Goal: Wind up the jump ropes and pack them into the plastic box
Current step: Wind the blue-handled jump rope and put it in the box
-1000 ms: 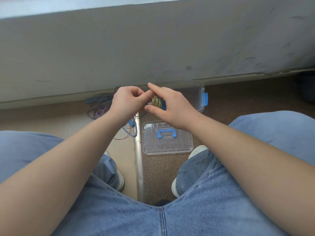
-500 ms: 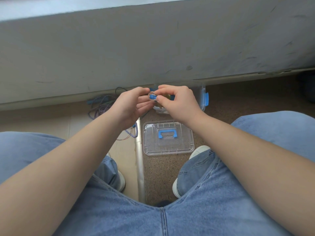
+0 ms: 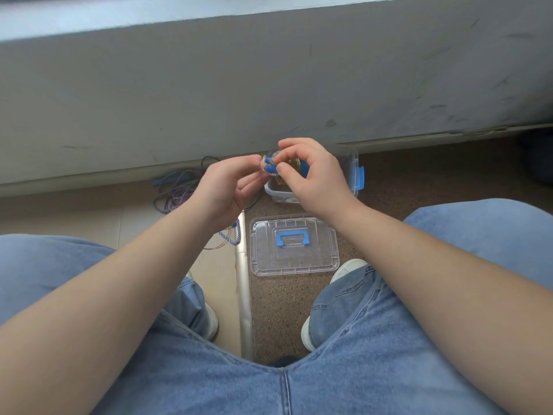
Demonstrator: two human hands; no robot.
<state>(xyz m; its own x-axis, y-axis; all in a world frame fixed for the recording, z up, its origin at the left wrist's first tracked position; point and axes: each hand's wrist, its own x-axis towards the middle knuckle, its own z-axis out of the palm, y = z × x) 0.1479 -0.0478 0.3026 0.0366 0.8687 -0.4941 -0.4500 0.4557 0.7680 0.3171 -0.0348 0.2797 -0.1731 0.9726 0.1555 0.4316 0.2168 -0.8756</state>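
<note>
Jump rope [image 3: 287, 166] bundle mostly hidden by hands [image 3: 311, 178], plastic box [image 3: 354, 178] half covered

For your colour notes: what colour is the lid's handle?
Blue, on the clear lid; handle shows in the head view.

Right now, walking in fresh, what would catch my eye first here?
Probably the two hands meeting in the middle: the left hand and right hand together pinch a small wound rope bundle with blue handles, just above the open plastic box on the floor by the wall. Next, the clear lid with its blue handle lies between the person's feet, and a loose tangle of blue and purple ropes lies on the floor to the left.
</note>
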